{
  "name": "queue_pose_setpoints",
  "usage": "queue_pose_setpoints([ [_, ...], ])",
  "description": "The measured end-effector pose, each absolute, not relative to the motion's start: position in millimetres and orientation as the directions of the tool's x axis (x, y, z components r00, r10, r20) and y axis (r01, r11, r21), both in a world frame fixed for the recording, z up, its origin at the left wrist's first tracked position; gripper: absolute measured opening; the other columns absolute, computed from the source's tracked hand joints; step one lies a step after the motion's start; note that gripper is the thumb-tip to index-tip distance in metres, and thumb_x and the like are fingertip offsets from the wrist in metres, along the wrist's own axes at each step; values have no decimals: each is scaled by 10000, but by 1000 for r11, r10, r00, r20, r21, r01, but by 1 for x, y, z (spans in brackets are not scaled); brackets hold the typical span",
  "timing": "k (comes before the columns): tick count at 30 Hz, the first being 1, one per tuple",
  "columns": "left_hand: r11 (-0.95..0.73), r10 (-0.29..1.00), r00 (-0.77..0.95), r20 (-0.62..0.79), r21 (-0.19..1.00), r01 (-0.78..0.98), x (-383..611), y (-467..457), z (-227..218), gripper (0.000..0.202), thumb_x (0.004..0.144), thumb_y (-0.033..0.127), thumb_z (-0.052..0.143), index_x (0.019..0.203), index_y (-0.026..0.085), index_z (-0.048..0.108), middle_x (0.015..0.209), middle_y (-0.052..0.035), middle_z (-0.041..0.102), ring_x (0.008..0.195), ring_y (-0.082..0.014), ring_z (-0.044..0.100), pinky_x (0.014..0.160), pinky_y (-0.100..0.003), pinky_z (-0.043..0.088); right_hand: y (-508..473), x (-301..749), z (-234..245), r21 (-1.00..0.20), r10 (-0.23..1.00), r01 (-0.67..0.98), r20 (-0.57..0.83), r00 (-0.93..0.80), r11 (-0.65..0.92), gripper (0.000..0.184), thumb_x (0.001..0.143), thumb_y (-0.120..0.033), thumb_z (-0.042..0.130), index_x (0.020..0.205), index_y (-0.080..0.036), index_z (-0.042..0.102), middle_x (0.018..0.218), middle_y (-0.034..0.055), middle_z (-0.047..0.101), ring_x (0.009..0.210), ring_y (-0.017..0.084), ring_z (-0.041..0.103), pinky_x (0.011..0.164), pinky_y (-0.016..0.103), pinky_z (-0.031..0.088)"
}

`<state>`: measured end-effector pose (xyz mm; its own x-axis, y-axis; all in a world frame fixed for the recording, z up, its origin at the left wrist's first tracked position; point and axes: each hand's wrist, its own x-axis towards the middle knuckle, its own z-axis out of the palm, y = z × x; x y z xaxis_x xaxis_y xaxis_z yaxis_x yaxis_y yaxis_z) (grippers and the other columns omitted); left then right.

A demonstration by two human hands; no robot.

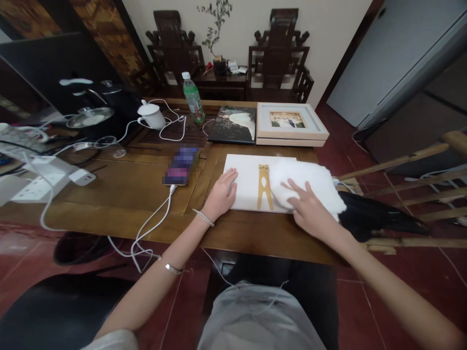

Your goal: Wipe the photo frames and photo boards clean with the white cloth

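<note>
A white rectangular board (246,187) lies flat near the front edge of the wooden table. On its middle rests a flat, tan, clothespin-shaped piece (264,187) with a cat-like top and two legs. My left hand (221,194) lies over the board's left edge, fingers stretched out. A white fluffy cloth (306,180) covers the board's right part and reaches past it. My right hand (306,204) rests on this cloth with its fingers spread, and nothing is gripped in it. Whatever is under the cloth is hidden.
Left of the board lies a phone (180,166) with a white cable. Behind stand a green-labelled bottle (193,99), a dark picture (233,125) and a framed picture (292,121). A lidded white cup (151,115) and power strips (40,182) are farther left. Bamboo poles (404,184) are at right.
</note>
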<state>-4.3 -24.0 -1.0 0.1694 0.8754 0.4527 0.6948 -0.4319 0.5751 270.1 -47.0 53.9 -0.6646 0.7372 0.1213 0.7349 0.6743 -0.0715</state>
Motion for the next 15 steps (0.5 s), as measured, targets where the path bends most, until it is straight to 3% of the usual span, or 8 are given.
queue_pose_setpoints([
  [5,-442,868,167,469,572,691,-5,-24,-3,365,889,152,425,1230,128,551,1351,-153,535,1311,-252,446,1109,-502,344,-96,277,64,-139,664,651,97,-741,747,323,623,19,426,755,-160,660,1434,156,430,1384,317,267,1088,643,240],
  [11,-431,876,168,453,577,693,-6,-24,-2,361,890,158,425,1222,101,555,1352,-177,528,1312,-258,444,1118,-487,335,-38,277,58,-141,679,665,103,-726,733,309,690,-19,437,860,-147,662,1432,154,437,1392,285,261,1114,600,210],
  [15,-444,868,175,465,568,693,-7,-23,-2,351,895,168,428,1221,132,554,1349,-150,538,1309,-251,450,1111,-485,350,18,266,51,-106,715,708,153,-682,698,260,815,-122,440,973,-124,647,1432,165,438,1388,290,273,1088,608,226],
])
